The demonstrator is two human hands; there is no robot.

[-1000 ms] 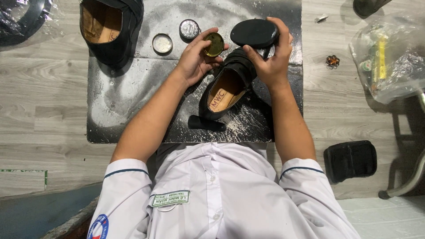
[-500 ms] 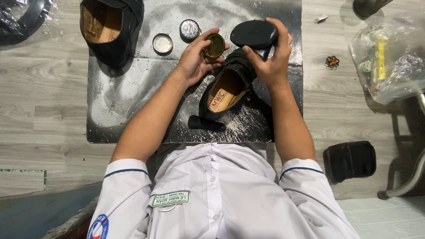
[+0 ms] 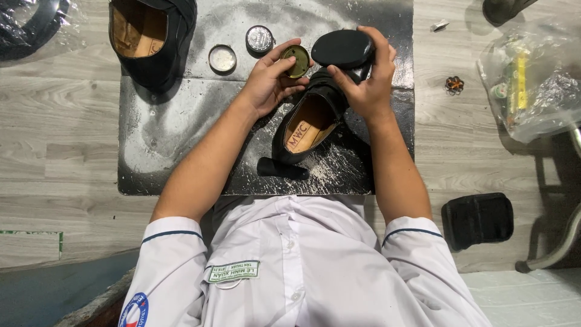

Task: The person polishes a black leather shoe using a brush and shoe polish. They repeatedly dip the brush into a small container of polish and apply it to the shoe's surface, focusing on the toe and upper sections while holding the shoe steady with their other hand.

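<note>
Left hand reaching forward from a bent elbow, fingers curled, pinching a small round olive tin. Right hand raised, fingers wrapped around a black oval brush just above the toe of a black shoe lying mid-mat. Two shoes counted, the second shoe at the far-left corner of the black mat. Two loose round lids between them.
</note>
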